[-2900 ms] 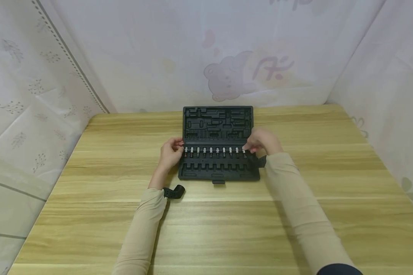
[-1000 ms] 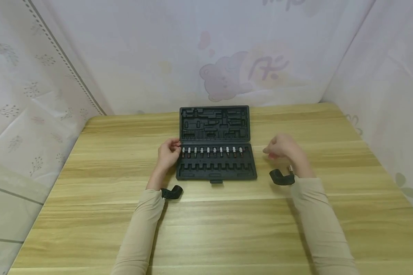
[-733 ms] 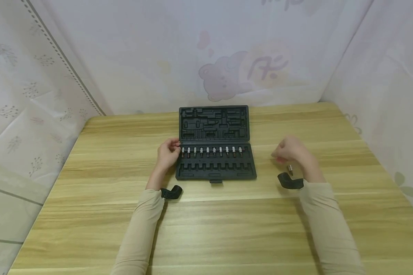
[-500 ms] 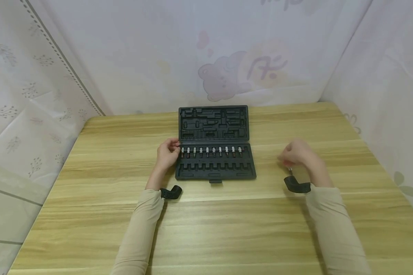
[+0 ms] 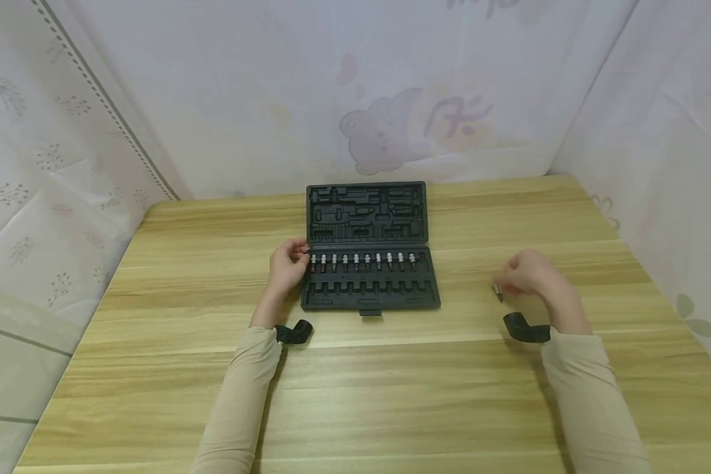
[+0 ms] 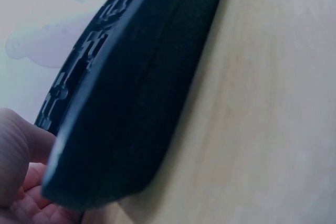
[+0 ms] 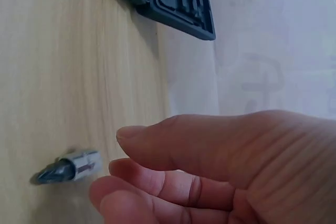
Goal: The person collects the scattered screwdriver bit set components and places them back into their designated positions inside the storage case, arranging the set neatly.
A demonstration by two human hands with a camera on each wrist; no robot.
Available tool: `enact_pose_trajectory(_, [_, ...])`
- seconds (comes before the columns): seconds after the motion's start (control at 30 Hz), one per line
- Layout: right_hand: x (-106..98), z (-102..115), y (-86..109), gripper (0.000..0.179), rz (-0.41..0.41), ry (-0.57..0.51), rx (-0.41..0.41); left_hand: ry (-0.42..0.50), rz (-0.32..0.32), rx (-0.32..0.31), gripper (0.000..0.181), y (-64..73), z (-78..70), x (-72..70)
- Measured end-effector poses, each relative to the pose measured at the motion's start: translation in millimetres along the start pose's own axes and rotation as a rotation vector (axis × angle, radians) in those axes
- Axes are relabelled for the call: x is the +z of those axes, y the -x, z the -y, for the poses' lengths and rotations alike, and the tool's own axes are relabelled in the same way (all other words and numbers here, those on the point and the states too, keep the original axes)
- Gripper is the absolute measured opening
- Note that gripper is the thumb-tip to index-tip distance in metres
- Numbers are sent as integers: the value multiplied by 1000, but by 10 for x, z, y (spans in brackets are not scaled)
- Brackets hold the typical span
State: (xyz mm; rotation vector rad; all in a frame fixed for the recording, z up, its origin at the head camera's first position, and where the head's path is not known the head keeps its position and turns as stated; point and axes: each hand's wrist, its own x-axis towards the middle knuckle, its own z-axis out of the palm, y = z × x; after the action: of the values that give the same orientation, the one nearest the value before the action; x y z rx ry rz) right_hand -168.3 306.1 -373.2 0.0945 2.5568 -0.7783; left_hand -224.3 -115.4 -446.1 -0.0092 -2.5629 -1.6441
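My left hand (image 5: pixel 288 268) grips the left edge of a black plastic tool case (image 5: pixel 370 304), thumb and curled fingers at its corner in the left wrist view. The case lies unfolded, with a row of metal bit sockets (image 5: pixel 367 261) in its lower half. To the right of it, a single bit socket (image 5: pixel 498 293) lies on the table, its dark pointed tip towards the person. My right hand (image 5: pixel 530 271) hovers just beside that piece. In the right wrist view, the bit socket (image 7: pixel 71 167) sits apart from the fingertips, with thumb and fingers spread.
A wood-grain table (image 5: pixel 391 395) carries everything. Patterned pale cloth (image 5: pixel 243 99) hangs behind it and at both sides. Black wrist mounts (image 5: pixel 295 332) sit at both cuffs. The raised lid (image 5: pixel 367 214) has moulded recesses and stands at the back of the case.
My right hand has left the bit socket at the row's right end and moved right and nearer the person, beside the loose one. My left hand stays at the case.
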Motion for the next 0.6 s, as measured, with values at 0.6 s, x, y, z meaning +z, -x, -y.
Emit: enact_pose_trajectory(0.6, [118,-152,-35,28,-34,20,-9,7,4,6,31,-4,0,-2])
